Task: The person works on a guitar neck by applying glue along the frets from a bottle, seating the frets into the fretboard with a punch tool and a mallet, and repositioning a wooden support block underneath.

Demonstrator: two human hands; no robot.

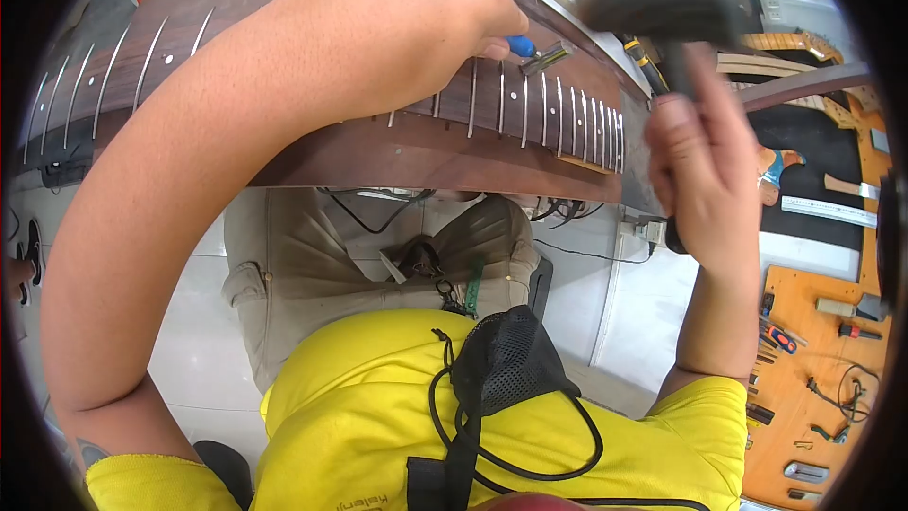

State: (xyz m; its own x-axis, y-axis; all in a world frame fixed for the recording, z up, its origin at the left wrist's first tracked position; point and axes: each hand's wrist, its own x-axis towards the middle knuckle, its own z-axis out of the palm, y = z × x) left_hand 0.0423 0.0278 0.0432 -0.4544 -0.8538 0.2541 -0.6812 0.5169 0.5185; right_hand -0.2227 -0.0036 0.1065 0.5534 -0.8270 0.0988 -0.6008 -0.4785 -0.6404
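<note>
Across the upper frame, the fretboard (514,114) is showing dark brown with silvery stripes and white dots, a tool handle (521,45) is gleaming blue, and the hammer head (662,8) is looking blackish; lower down, the shirt (359,360) is glowing yellow, the trousers (276,241) beige

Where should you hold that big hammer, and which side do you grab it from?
Probably by its handle, coming from the right and below in the picture, as the right hand does. It's slim enough for fingers to wrap around, and it runs down the picture, away from the head. That blurry head sticks out both ways, so it looks clumsier to hold.
</note>
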